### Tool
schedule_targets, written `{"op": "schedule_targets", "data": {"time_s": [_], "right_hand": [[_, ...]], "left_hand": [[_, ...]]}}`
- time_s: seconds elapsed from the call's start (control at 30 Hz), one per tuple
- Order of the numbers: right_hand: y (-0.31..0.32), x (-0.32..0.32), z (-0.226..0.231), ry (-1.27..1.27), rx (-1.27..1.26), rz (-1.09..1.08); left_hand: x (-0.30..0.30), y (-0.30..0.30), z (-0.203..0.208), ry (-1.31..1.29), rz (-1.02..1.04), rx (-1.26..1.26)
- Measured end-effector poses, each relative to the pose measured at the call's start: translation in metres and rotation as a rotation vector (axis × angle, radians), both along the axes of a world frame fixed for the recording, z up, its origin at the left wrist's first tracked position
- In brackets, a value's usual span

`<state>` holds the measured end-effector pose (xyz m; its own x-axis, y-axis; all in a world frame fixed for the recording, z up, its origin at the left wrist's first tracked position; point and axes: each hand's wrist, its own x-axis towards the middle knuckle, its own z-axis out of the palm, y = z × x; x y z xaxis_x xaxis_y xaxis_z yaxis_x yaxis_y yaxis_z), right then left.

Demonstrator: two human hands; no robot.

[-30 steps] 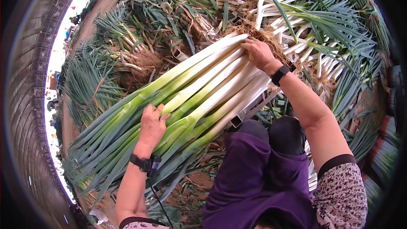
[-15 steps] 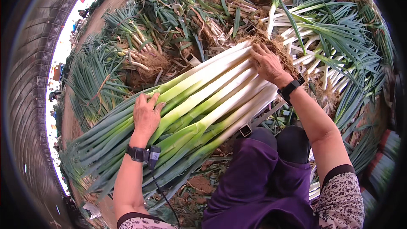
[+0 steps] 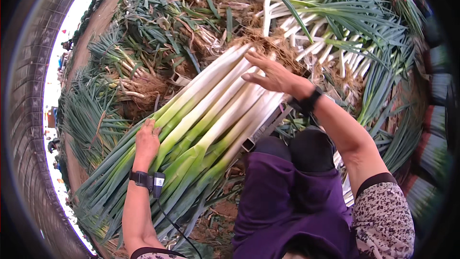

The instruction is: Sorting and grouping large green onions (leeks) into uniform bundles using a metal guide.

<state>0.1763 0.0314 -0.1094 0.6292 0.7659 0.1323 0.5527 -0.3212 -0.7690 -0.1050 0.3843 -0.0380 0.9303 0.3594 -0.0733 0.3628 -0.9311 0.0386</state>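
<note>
A broad layer of long green onions (image 3: 215, 110) lies slantwise in front of me, on a metal frame (image 3: 248, 144) whose square tube end shows near my knees. Their white stalks and brown roots (image 3: 275, 48) point to the upper right, while the green leaves (image 3: 108, 182) spread to the lower left. My left hand (image 3: 147, 141) rests on the far edge of the layer, where white turns to green, its fingers laid over the stalks. Across the white ends, close to the roots, my right hand (image 3: 269, 73) is held with fingers stretched and thumb apart, gripping nothing.
More green onions (image 3: 335, 33) are heaped at the upper right, with rooted bunches (image 3: 139, 74) at the left. Loose leaves and trimmings (image 3: 158, 14) cover the ground beyond. A cable (image 3: 179, 230) hangs from the device on my left wrist.
My right hand has lifted from its curled hold near the roots and straightened its fingers. My left hand still lies on the onions. The whole view has shifted slightly.
</note>
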Motion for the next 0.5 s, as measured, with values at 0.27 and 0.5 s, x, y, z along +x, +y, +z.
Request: {"op": "schedule_targets", "data": {"time_s": [0.27,0.5], "right_hand": [[-0.219,-0.134,-0.045,0.852,0.168,-0.063],[-0.327,-0.191,-0.174,0.589,-0.402,-0.666]], "left_hand": [[-0.006,0.035,0.016,0.184,-0.022,-0.109],[0.019,-0.032,0.042,0.281,-0.026,0.015]]}}
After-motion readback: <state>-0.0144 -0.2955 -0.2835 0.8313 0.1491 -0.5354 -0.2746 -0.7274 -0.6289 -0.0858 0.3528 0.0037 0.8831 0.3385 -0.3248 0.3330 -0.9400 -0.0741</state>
